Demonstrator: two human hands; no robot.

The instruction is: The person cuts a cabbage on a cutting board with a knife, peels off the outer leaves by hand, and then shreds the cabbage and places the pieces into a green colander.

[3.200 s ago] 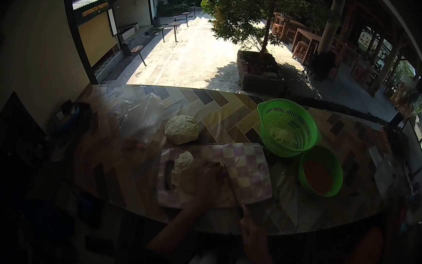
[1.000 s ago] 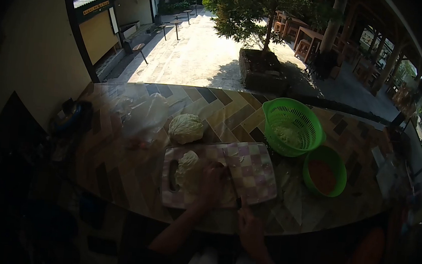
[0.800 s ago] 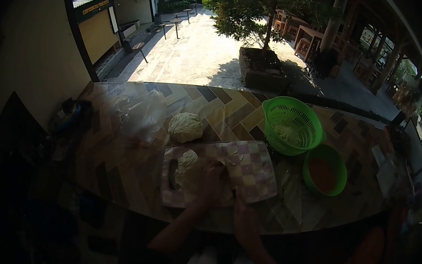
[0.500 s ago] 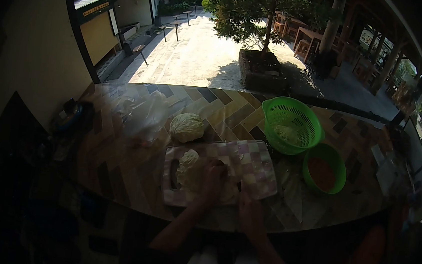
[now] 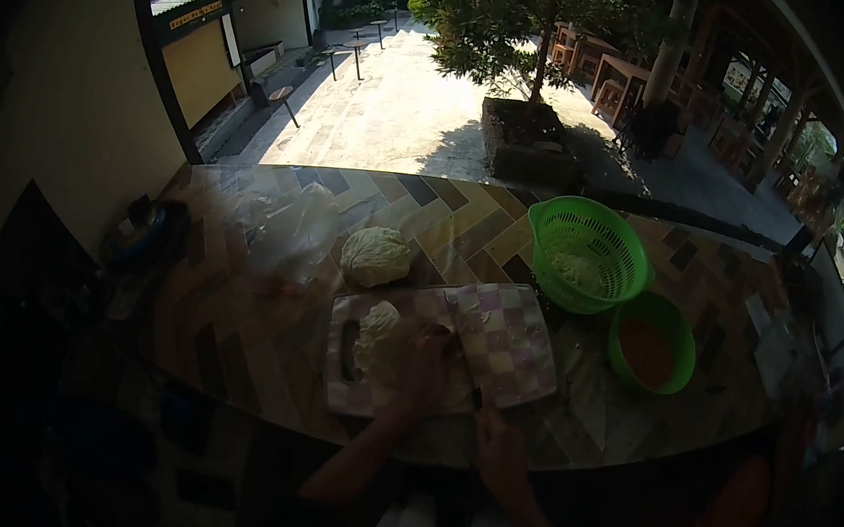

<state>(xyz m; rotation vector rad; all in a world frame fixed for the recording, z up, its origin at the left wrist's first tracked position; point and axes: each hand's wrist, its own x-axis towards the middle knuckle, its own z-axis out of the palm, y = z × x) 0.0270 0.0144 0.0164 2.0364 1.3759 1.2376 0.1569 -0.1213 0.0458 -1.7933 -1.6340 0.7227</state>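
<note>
A checkered cutting board point(image 5: 519, 357) lies on the table before me. My left hand point(image 5: 426, 356) is closed over pale cabbage on the board's left half; a leafy piece point(image 5: 377, 328) shows beside it. My right hand point(image 5: 497, 441), at the board's near edge, is wrapped round the dark handle of a knife point(image 5: 464, 353), whose blade points away over the board, right of my left hand. Small shreds lie on the board. A cabbage head point(image 5: 375, 256) sits just behind the board.
A green colander point(image 5: 550, 265) with pale shreds stands behind the board's right corner, beside a green bowl point(image 5: 680, 351) with orange-red contents. Clear plastic point(image 5: 295, 227) lies at the left on the table point(image 5: 254, 349). A dark round object point(image 5: 144, 229) is farther left.
The knife blade now shows clearly along the cabbage, and my right hand has moved slightly nearer to me. My left hand stays in place on the cabbage.
</note>
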